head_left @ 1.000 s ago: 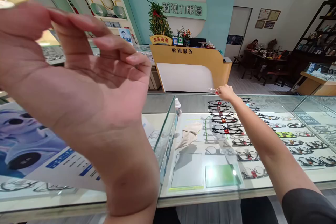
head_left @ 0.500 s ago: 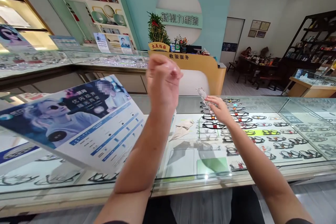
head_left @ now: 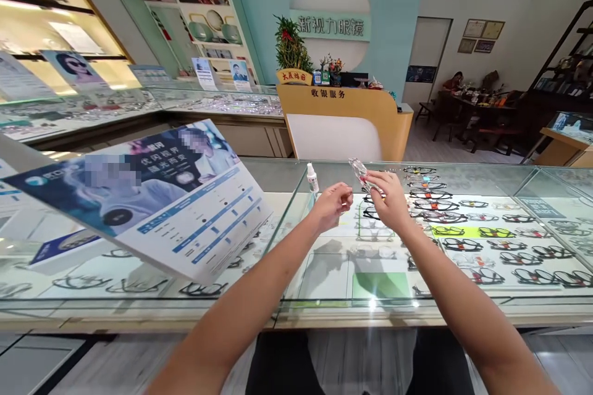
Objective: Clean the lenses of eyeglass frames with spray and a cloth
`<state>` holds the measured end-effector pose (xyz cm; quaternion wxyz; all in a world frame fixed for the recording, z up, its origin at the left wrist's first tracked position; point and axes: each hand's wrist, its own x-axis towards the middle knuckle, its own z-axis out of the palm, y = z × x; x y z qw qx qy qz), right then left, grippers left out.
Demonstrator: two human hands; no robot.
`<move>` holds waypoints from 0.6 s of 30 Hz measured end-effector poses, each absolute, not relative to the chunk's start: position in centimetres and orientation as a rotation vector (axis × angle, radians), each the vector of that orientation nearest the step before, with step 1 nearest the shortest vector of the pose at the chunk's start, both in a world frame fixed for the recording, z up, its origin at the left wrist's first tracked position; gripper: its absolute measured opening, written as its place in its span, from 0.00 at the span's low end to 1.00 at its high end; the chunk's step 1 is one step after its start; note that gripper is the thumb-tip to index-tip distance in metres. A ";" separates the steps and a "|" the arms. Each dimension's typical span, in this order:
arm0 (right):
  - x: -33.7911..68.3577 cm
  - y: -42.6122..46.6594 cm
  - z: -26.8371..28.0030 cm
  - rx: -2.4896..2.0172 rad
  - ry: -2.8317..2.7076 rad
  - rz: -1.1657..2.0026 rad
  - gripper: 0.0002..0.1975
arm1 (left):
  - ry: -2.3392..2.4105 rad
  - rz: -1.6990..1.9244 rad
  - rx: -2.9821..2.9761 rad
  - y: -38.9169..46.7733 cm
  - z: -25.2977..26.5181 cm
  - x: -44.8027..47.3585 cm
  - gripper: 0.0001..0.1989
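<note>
Fingers curled in, my left hand (head_left: 333,205) hovers over the glass counter, just left of my right hand; whether it holds anything is hidden. My right hand (head_left: 389,196) is closed on a pair of clear-framed glasses (head_left: 357,170), raised above the counter with the lenses toward the left. Behind my left hand, a small white bottle (head_left: 312,180) stands upright on the glass. The beige cloth that lay on the counter earlier does not show now.
Rows of glasses (head_left: 433,205) lie inside the glass display counter (head_left: 296,315). A large printed card (head_left: 152,197) stands on the left part. Beyond the counter is a yellow cash desk (head_left: 393,126); a person (head_left: 453,81) sits at a table far right.
My left hand has come down from a raised fist to beside my right hand, uncovering the white bottle. The view has shifted slightly; the glasses stay in my right hand.
</note>
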<state>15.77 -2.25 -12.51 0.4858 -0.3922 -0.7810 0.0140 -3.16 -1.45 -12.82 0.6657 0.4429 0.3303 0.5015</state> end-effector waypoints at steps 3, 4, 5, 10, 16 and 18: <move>15.3 -2.8 -12.4 -0.918 -1.996 -0.099 0.24 | 0.717 0.910 0.903 -0.9 -12.9 -3.7 0.23; 15.2 -3.0 -12.4 -0.907 -2.030 -0.141 0.24 | 0.702 0.839 0.880 -0.8 -12.8 -3.9 0.22; 15.1 -3.1 -12.4 -0.897 -2.067 -0.175 0.24 | 0.684 0.778 0.862 -0.7 -12.7 -4.1 0.21; 14.8 -3.2 -12.4 -0.927 -2.211 -0.217 0.27 | 0.603 0.694 0.818 -1.1 -12.2 -4.7 0.17; 14.7 -3.5 -12.5 -0.937 -2.173 -0.240 0.26 | 0.628 0.843 0.881 -1.3 -12.5 -4.5 0.21; 14.6 -3.6 -12.5 -0.962 -2.069 -0.191 0.21 | 0.669 0.909 0.939 -1.0 -12.6 -4.5 0.22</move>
